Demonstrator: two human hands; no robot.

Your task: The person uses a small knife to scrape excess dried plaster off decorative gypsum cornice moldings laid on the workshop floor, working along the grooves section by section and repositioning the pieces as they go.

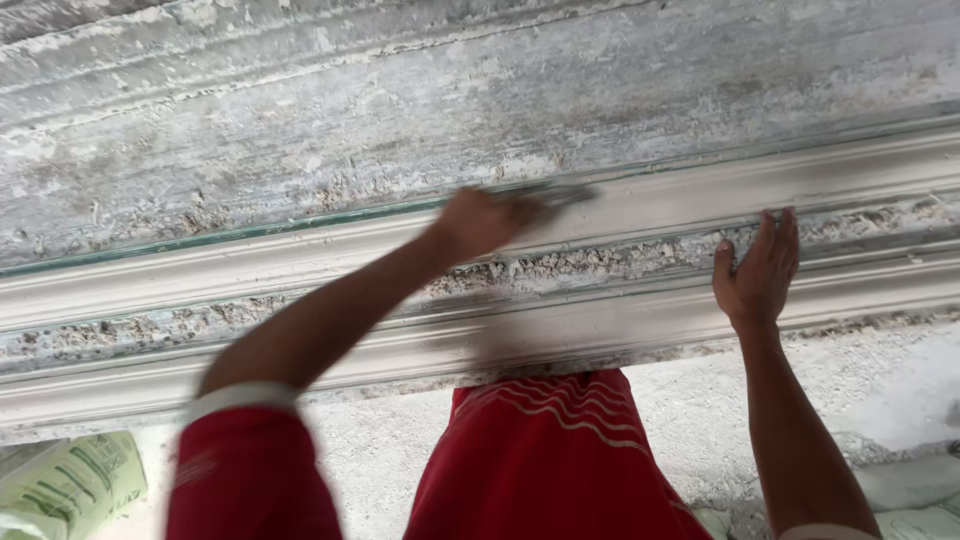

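Left hand [478, 222] is closed in a fist, arm blurred and stretched forward; right hand [757, 272] is raised, fingers spread flat.

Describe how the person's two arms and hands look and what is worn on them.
Both arms are bare from above the elbow down. The left hand and its forearm are motion-blurred; that arm wears a short red sleeve edged with a white cuff. The right hand is bare, fingers in sharp view, with no gloves, rings or watch visible; only a pale sleeve edge shows at the frame bottom.

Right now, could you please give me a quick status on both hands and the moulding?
Left hand gripping a blurred flat tool against the plaster moulding. Right hand open, flat on the moulding. Nothing in the way.
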